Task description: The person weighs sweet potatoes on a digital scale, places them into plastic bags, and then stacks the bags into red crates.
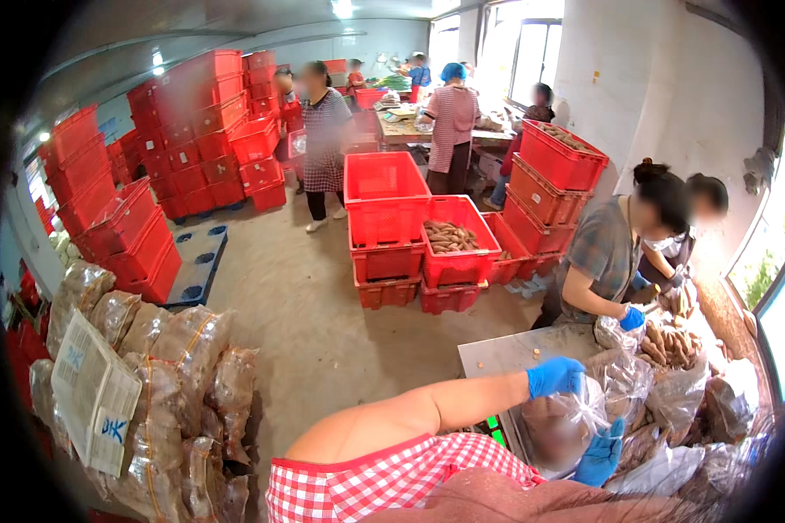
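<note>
My left hand [555, 377], in a blue glove, grips the gathered top of a clear plastic bag [549, 428]. The bag stands over a scale with lit green displays [495, 428]; its contents are partly blurred. Just below the bag's neck is my right hand [600, 453], also blue-gloved, with fingers spread beside the plastic. Whether its fingertips touch the bag is hard to tell. Several filled plastic bags [677, 392] crowd the table beyond my hands.
Across the table [530, 350], a co-worker's blue-gloved hand [632, 318] is at a bag near loose sweet potatoes [670, 343]. Red crates [386, 219] are stacked behind. At left lie bulging wrapped sacks [170, 392], a white box [95, 392] and a blue pallet [199, 261].
</note>
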`<state>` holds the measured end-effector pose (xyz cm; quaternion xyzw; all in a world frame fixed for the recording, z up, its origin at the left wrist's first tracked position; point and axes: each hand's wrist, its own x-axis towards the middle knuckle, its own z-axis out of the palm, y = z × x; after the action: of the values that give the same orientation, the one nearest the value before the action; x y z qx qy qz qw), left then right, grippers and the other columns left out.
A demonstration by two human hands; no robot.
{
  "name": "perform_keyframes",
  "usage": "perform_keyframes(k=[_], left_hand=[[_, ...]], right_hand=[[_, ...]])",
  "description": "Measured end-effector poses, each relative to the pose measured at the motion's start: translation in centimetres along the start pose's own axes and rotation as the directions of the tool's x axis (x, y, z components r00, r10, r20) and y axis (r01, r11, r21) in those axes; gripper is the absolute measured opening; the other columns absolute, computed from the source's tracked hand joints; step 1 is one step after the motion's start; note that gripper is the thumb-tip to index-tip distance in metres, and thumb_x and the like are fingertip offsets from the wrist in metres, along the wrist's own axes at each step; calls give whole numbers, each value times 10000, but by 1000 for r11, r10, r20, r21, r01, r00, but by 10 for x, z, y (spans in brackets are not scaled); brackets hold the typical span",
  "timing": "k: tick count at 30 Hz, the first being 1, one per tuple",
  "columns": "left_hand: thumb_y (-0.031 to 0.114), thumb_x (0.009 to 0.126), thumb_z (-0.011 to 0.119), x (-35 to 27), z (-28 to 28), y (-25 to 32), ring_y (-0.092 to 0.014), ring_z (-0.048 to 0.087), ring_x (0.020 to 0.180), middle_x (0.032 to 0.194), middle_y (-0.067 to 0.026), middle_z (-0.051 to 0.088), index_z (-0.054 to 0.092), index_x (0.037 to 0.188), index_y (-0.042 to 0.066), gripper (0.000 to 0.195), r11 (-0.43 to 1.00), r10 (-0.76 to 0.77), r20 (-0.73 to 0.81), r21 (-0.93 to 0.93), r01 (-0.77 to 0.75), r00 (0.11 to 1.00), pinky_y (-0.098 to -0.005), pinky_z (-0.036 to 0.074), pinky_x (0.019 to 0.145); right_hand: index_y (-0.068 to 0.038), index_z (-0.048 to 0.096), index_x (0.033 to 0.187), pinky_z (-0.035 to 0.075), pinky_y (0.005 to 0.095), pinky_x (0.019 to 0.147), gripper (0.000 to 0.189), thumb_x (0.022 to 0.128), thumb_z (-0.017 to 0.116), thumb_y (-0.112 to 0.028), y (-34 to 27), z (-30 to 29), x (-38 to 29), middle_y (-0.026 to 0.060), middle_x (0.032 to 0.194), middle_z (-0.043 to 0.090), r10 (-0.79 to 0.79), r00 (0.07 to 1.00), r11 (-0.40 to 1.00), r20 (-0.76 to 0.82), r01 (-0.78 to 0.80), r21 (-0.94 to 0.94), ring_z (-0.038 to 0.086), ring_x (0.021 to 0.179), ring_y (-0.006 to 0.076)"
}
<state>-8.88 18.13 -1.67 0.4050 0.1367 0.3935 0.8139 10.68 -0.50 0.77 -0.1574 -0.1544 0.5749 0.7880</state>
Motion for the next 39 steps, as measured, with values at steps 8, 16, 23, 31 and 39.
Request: perform_keyframes(k=[8, 16, 23, 31, 39], left_hand=[[153, 904, 532, -65, 117, 21, -143, 529, 960, 1045, -51, 583, 579, 1109, 40, 239, 904, -230, 318, 419, 81, 920, -298, 439, 822], [340, 734, 668, -38, 32, 32, -207, 600, 631, 710, -110, 655, 698, 738, 75, 267, 317, -17, 341, 893, -319, 940, -356, 477, 612], [260, 646, 645, -32, 13, -10, -291, 609, 621, 702, -122, 651, 683, 629, 115, 151, 209, 338, -9, 976, -66, 941, -413, 474, 608], [257, 648, 650, -22, 10, -27, -283, 620, 644, 694, -123, 648, 682, 627, 98, 164, 271, 401, -116, 963, 3, 909, -406, 477, 629], [271, 659, 649, -14, 7, -34, -308, 619, 642, 686, -125, 647, 695, 649, 102, 175, 238, 444, -120, 971, 13, 888, -411, 486, 625]], right_hand=[[8, 348, 1378, 438, 251, 854, 601, 825, 562, -91, 40, 64, 13, 90, 1296, 482, 215, 899, 434, 382, 263, -862, 522, 1047, 132], [-44, 595, 715, 337, 250, 525, 92, 717, 688, -47, -11, 4, 7, -51, 661, 462, 125, 992, 224, 12, -16, -975, 394, 631, 62], [-24, 564, 679, 406, 391, 643, 186, 648, 709, -136, 19, 19, -36, 150, 711, 492, 478, 662, -185, 578, 719, -670, 466, 646, 331], [-12, 445, 656, 364, 421, 634, 243, 764, 626, -133, 27, -39, -35, 149, 676, 448, 301, 886, -380, 354, 452, -807, 447, 693, 352], [-22, 436, 629, 364, 416, 599, 273, 782, 620, -154, 15, -43, -43, 158, 654, 449, 305, 825, -301, 476, 558, -773, 459, 662, 335]])
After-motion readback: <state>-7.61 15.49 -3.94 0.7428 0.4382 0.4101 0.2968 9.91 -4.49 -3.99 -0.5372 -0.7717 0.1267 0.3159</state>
